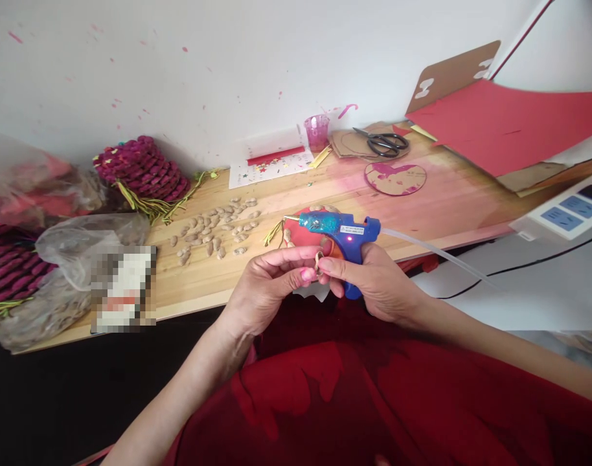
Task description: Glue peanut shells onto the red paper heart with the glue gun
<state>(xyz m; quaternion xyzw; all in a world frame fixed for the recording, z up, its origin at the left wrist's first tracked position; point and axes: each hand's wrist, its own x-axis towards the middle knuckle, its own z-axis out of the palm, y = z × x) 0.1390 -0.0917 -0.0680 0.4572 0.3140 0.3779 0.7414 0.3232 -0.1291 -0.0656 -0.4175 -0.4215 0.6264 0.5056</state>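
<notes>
My left hand [261, 281] is closed in a pinch on a small peanut shell [318, 261], held in front of my body. The fingers of my right hand [388, 281] wrap the handle of a blue hot glue gun [359, 226], and its thumb also touches the shell. The gun's nozzle points left, a red light glows on its side, and a clear glue stick [436, 249] trails from its back. Behind the gun lies a red disc [303, 232] with shells along its edge, partly hidden. Several loose peanut shells [208, 236] are spread on the table to the left.
Wound magenta bundles [143, 171] and plastic bags [89, 246] sit at the left. Toward the back are a pink-stained cup [317, 133], black-handled scissors [386, 142] and a cardboard oval [396, 178]. Red sheets [514, 126] and a power strip [565, 210] lie right.
</notes>
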